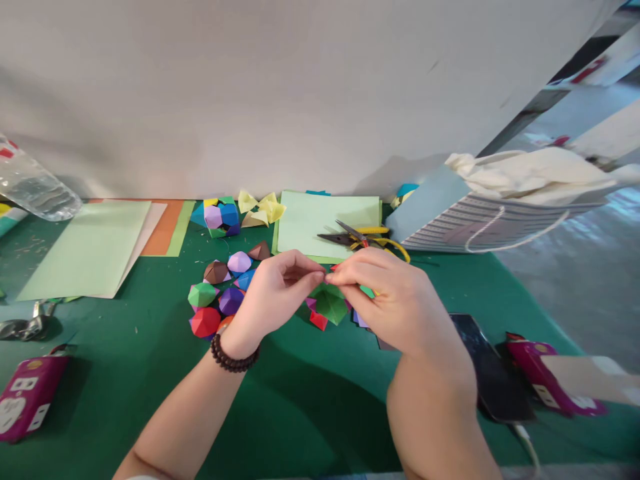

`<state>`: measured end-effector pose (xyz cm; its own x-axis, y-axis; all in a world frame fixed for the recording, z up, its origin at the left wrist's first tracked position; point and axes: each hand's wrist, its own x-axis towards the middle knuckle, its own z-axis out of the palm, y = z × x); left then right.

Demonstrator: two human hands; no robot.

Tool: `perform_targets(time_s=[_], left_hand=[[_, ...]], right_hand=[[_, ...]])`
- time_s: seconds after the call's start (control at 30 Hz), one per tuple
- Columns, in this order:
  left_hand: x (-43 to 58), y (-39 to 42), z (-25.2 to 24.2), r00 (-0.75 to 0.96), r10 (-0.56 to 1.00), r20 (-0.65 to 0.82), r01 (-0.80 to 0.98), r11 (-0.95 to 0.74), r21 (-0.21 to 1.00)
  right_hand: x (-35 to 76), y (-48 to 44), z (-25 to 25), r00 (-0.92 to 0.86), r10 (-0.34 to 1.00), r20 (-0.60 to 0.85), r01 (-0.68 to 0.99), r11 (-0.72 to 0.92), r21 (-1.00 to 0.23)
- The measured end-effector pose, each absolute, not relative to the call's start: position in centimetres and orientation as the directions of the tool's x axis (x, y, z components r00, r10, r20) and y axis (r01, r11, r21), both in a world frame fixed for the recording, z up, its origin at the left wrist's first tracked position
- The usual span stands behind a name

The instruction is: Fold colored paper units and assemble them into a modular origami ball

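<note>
My left hand (pixel 273 293) and my right hand (pixel 390 300) meet over the middle of the green table (pixel 150 373). Both pinch a small folded paper piece (pixel 331 301), green with red and purple corners showing under the fingers. Fingertips touch at about the centre, and most of the piece is hidden by my right hand. A dark bead bracelet (pixel 233 358) circles my left wrist. Just left of my left hand lies a cluster of folded paper shapes (pixel 217 297) in green, red, purple, brown and blue.
Scissors with yellow handles (pixel 363 238) lie on a pale green sheet (pixel 320 223). Coloured paper sheets (pixel 95 247) sit at left, a plastic bottle (pixel 33 190) beyond. A striped paper bag (pixel 480 220), a phone (pixel 493 373), magenta boxes (pixel 25 397) and yellow folded pieces (pixel 260 208) surround.
</note>
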<state>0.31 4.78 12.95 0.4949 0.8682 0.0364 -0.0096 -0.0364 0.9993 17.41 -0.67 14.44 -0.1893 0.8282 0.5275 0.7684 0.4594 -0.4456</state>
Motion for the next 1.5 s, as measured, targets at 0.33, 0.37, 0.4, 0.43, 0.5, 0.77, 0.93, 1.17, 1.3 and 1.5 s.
perform_targets(time_s=[0.33,0.37,0.4,0.43,0.5,0.77,0.93,1.17,1.3,1.5], left_hand=[[0.5,4.3,12.5,0.362,0.841,0.402,0.236,-0.5,0.833],[0.5,4.2,12.5,0.356,0.823,0.442,0.266,-0.543,0.797],[0.5,4.1,12.5,0.354,0.802,0.482,0.29,-0.584,0.758],[0.5,4.0,12.5,0.354,0.779,0.517,0.308,-0.619,0.722],[0.6,4.0,12.5,0.359,0.747,0.56,0.326,-0.662,0.675],[0.5,4.4,12.6,0.394,0.817,0.422,0.34,-0.556,0.759],[0.7,4.3,12.2,0.348,0.752,0.559,0.379,-0.659,0.65],[0.9,4.4,11.8,0.305,0.819,0.487,0.328,-0.57,0.753],[0.9,4.4,11.7,0.272,0.792,0.547,0.36,-0.611,0.705],[1.2,4.0,11.1,0.276,0.654,0.704,0.495,-0.725,0.479]], right_hand=[[18.1,-0.6,14.8,-0.027,0.952,0.305,0.724,0.228,-0.651],[17.9,-0.5,14.7,-0.002,0.951,0.309,0.732,0.211,-0.647],[17.8,-0.5,14.6,0.01,0.95,0.313,0.744,0.202,-0.637],[17.6,-0.4,14.6,0.007,0.949,0.316,0.755,0.203,-0.623],[17.2,-0.4,14.6,-0.012,0.939,0.343,0.772,0.226,-0.594],[16.6,-0.3,15.1,-0.021,0.88,0.474,0.763,0.321,-0.562],[16.5,-0.1,14.8,-0.019,0.901,0.433,0.757,0.297,-0.583],[16.0,0.0,14.2,0.026,0.824,0.566,0.828,0.299,-0.474],[15.7,0.0,14.1,-0.007,0.802,0.598,0.846,0.323,-0.424],[15.0,0.1,13.8,-0.066,0.754,0.654,0.895,0.335,-0.296]])
